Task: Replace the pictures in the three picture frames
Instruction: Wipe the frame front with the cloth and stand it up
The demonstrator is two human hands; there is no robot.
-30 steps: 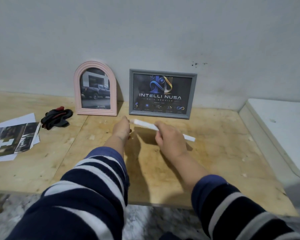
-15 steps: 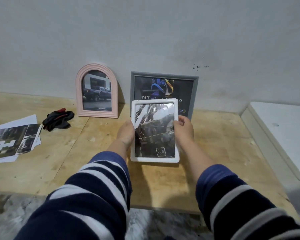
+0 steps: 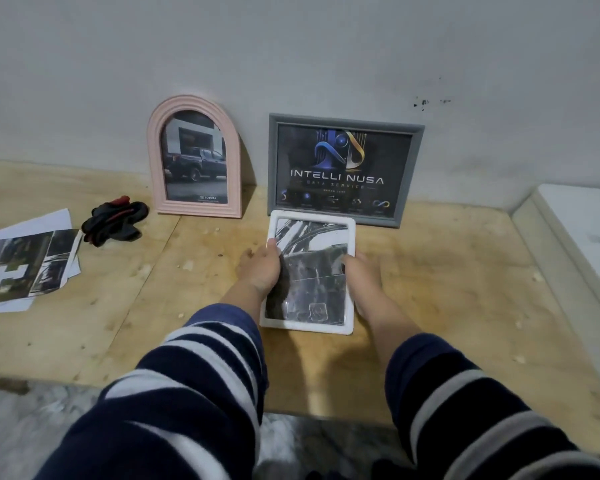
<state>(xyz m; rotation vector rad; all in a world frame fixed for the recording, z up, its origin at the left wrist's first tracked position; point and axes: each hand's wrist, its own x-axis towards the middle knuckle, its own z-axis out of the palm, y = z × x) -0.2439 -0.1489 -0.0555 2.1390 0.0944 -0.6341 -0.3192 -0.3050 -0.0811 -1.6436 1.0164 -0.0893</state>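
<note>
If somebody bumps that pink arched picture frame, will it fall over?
Probably, yes. The pink arched picture frame stands tall and narrow on its bottom edge, leaning back against the grey wall, so a sideways bump would likely tip it. It looks like rigid moulded material and probably light, so it might slide on the wooden table.

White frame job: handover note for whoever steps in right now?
Left hand grips the white frame by its left edge, right hand by its right edge; picture faces up, tilted toward the camera. Pink arched frame and grey frame lean on the wall, both holding pictures. Loose prints lie at the table's left. Left: stand the white frame up. Whether any picture is already swapped can't be told.
</note>
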